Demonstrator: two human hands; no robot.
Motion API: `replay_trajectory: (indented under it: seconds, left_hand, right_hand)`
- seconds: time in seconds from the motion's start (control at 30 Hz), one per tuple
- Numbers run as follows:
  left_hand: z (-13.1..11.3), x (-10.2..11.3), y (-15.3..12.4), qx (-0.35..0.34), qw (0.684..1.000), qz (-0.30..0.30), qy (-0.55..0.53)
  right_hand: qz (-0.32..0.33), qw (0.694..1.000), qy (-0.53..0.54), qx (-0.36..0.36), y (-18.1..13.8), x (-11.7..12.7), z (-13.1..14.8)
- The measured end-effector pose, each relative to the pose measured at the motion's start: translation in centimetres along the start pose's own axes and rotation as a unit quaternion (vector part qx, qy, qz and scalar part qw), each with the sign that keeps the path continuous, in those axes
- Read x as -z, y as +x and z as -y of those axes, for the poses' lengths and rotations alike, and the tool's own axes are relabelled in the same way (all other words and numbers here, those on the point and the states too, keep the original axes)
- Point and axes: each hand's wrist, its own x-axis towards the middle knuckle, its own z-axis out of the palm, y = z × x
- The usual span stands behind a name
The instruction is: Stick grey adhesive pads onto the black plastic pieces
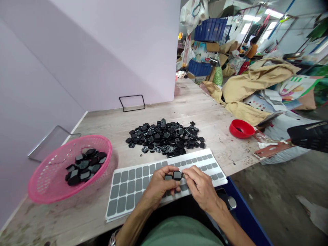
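Between the thumb and fingers of my left hand (160,186) is a small black plastic piece (177,175) with a grey face. My right hand (201,186) meets it from the right, its thumb and forefinger pinched at the piece's edge; what they grip there is too small to make out. Both hands are over a white sheet of grey stickers (128,186), set out in rows of rounded rectangles. Beyond the sheet spreads a heap of black plastic pieces (164,135).
A pink plastic basket (43,186) with more black pieces stands at the left. A red bowl (241,129) sits near the table's right edge. Two wire stands (133,108) are by the pale partition (115,51). Sacks (256,83) and blue crates (208,29) fill the right background, where another person sits.
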Motion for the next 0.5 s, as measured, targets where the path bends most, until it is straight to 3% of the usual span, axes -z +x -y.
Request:
replay_trajectory:
  seconds: [0.3,0.4,0.5]
  left_hand:
    - [0.1,0.3,0.1,0.007,1.0,0.023,-0.005]
    - [0.2,0.4,0.3,-0.011,0.998,0.001,0.058]
    - [-1.2,1.0,-0.5,-0.054,0.982,-0.051,0.175]
  right_hand:
    - [0.029,0.999,-0.025,0.003,0.2,0.2,0.3]
    - [0.038,0.998,-0.043,0.011,0.4,-0.2,0.6]
    - [0.034,0.996,-0.085,0.014,0.6,-0.3,0.5]
